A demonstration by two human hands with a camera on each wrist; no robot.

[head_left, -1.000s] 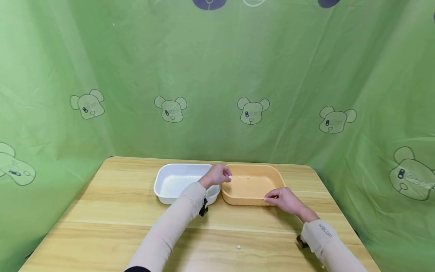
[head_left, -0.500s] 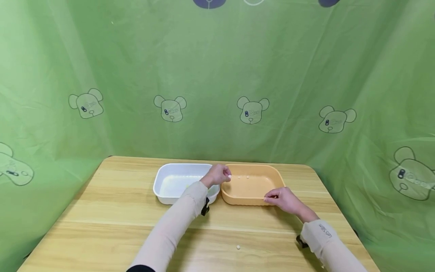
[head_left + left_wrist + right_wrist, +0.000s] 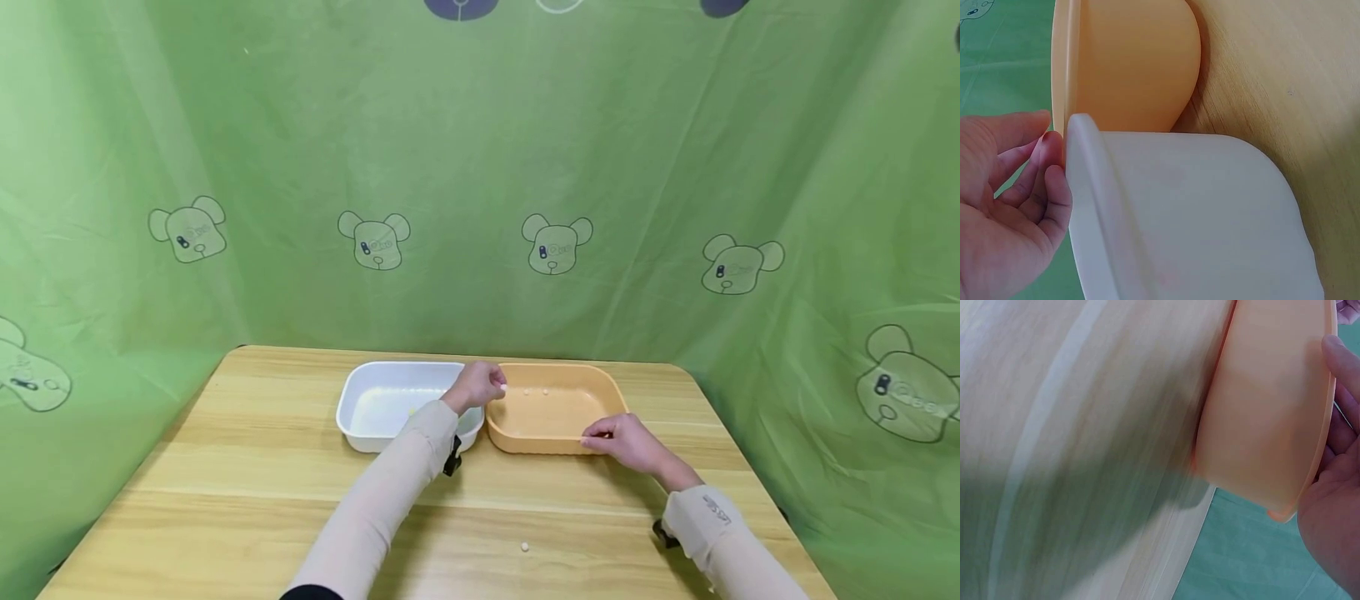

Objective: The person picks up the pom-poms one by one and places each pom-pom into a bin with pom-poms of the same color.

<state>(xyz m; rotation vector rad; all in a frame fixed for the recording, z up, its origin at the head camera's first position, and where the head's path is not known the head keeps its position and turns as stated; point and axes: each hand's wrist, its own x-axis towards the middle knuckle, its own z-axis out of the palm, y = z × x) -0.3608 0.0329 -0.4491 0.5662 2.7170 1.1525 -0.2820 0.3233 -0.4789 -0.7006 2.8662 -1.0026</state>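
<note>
A white tub (image 3: 375,408) and an orange tub (image 3: 558,412) stand side by side at the back of the wooden table (image 3: 225,500). My left hand (image 3: 478,386) hovers over their shared rims and pinches a small white bead (image 3: 502,387) at its fingertips. In the left wrist view the curled fingers of the left hand (image 3: 1016,200) sit beside the white tub (image 3: 1197,212) and the orange tub (image 3: 1135,62); the bead is hidden there. My right hand (image 3: 622,439) grips the orange tub's near rim; the right wrist view shows the right hand (image 3: 1335,512) wrapped over the orange tub (image 3: 1266,412).
Two small white beads (image 3: 536,391) lie inside the orange tub. One loose bead (image 3: 524,547) lies on the table near the front edge. A tiny pale speck (image 3: 412,410) sits in the white tub. Green printed cloth (image 3: 480,167) closes in the back and sides.
The left hand with its bead has drifted slightly left, toward the tubs' shared rims. The right hand stays on the orange tub's rim.
</note>
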